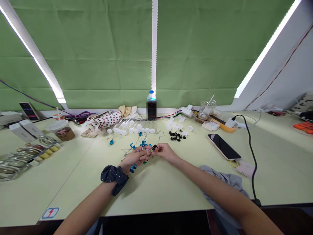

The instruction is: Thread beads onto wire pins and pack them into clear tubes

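In front of me, over the middle of the table, my left hand [136,157] has its fingers closed, with a dark scrunchie [114,178] round the wrist. Between its fingertips and those of my right hand [166,152] is a small black part [154,147], pinched from both sides. What the left palm holds is partly hidden. Bright blue small metal parts lie close about the left hand, one blue part [133,168] just below it and another blue part [143,143] just beyond it. Thin bent metal wires [160,134] lie past my hands. Farther left is a lone blue part [111,142].
Several black caps [175,136] and white caps [190,128] lie beyond my right hand. Clear tubes with white ends [124,133] lie behind. A bottle [151,107] stands at the back, a phone [223,147] and black cable [250,150] at right, glassware [16,161] and a drink cup [64,132] at left.
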### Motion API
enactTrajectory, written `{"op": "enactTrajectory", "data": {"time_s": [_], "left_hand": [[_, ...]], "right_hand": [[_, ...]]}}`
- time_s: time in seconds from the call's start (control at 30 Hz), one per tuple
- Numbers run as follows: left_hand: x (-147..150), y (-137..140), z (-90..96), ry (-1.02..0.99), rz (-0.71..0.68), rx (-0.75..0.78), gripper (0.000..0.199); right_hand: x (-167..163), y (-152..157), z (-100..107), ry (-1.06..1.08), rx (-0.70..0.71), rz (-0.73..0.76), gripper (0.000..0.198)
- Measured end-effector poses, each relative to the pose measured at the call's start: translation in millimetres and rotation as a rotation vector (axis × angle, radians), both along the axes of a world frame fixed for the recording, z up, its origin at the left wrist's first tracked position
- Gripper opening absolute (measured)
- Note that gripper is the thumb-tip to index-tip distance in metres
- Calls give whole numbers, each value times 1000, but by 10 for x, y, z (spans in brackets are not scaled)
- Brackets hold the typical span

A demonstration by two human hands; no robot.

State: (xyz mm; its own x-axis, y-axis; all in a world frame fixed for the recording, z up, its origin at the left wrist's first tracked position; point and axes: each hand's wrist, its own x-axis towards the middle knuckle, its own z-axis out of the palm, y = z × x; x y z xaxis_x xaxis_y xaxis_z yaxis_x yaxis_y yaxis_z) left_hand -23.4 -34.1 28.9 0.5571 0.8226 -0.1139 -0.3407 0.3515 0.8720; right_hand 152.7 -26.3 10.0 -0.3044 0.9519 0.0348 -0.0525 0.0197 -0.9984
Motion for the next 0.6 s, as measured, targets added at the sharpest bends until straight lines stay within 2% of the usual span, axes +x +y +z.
{"op": "enactTrajectory", "data": {"time_s": [0.2,0.43,0.6], "left_hand": [[2,-20,42,14,2,-8,22],[-30,7,18,3,-15,-5,23],[-47,28,0,33,9,-7,26]], "right_hand": [[19,-20,15,-43,33,85,44],[65,-26,30,31,90,219,38],[76,13,-6,-1,97,156,37]]}}
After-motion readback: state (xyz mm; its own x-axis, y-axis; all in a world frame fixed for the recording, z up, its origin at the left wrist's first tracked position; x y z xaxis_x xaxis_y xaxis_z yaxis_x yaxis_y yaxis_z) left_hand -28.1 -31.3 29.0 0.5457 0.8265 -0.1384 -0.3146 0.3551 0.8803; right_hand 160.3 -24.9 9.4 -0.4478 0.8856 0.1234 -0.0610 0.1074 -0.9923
